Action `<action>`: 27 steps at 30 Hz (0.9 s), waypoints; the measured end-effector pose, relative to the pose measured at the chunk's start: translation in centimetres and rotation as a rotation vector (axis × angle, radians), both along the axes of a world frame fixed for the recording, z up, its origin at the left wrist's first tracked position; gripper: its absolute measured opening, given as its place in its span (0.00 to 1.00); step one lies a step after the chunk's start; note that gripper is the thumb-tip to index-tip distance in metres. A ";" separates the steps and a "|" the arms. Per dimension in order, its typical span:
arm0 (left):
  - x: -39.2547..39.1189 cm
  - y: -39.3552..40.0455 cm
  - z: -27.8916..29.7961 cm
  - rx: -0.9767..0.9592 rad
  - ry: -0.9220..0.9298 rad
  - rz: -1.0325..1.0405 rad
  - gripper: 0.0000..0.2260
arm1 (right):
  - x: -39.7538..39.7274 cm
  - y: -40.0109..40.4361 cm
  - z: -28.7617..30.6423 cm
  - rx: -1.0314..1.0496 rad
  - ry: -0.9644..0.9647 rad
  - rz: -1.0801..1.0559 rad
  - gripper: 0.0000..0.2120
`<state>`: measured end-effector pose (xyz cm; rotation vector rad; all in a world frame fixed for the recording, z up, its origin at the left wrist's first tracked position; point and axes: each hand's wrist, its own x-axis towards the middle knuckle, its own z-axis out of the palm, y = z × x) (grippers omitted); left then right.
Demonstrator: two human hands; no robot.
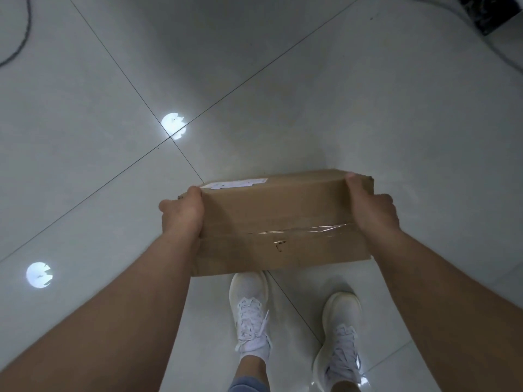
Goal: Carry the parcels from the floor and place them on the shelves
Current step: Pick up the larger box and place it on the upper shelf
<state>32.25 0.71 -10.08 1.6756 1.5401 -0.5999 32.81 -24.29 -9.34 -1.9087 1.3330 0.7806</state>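
Head view looks down on a brown cardboard parcel [283, 219] bearing a white label [236, 183] along its far top edge; the print is too small to read. Clear tape [305, 230] crosses the near face. The parcel's long axis runs left to right, held above the tiled floor [85, 165] in front of two white shoes [250, 312]. The left hand [182, 212] and right hand [373, 210] clasp its ends, thumbs on top; the other fingers curl out of sight behind the ends.
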 end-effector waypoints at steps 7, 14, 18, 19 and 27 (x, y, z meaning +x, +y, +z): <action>-1.9 0.5 0.0 -0.093 -0.210 0.066 0.23 | 0.4 -0.7 0.2 0.024 -0.107 -0.085 0.19; -3.7 0.1 -0.3 -0.144 -0.384 0.098 0.24 | -1.5 -0.4 -0.2 0.047 -0.294 -0.161 0.23; -4.4 -0.2 -1.7 -0.177 -0.369 0.011 0.26 | -2.3 0.2 -1.4 0.137 -0.316 -0.198 0.22; -4.7 -0.2 -2.0 -0.188 -0.350 -0.015 0.29 | -2.6 0.2 -1.8 0.152 -0.311 -0.215 0.22; -6.8 0.8 -3.3 -0.229 -0.318 -0.088 0.30 | -3.9 -0.9 -3.9 0.130 -0.261 -0.169 0.26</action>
